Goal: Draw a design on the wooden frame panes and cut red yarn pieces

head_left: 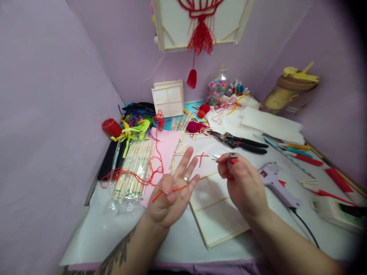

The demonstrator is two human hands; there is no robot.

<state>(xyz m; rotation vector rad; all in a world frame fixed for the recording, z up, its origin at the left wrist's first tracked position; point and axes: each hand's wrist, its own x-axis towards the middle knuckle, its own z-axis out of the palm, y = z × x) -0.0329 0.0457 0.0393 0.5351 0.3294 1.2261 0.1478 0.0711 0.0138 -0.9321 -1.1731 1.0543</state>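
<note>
My left hand [173, 196] pinches a short piece of red-orange yarn [179, 188] between thumb and a bent finger, palm up, the other fingers spread. Closed around a small red lighter [233, 157] is my right hand [242, 181]; only its metal top and a bit of red show. Pointed metal tips [215, 157] stick out beside the right fingers; I cannot tell whether they are held or lie behind. Below the hands lies a white panel with a thin stick frame [216, 219]. Crossed red yarn pieces [202, 156] rest on the table just beyond it.
To the left, a plastic bag of sticks [133, 168] has loose red yarn [156, 168] across it. Black-handled pruning shears [239, 143] and a lilac glue gun [281, 187] with its cable lie right. Small framed panels [168, 99] and a jar of pompoms [216, 91] stand behind.
</note>
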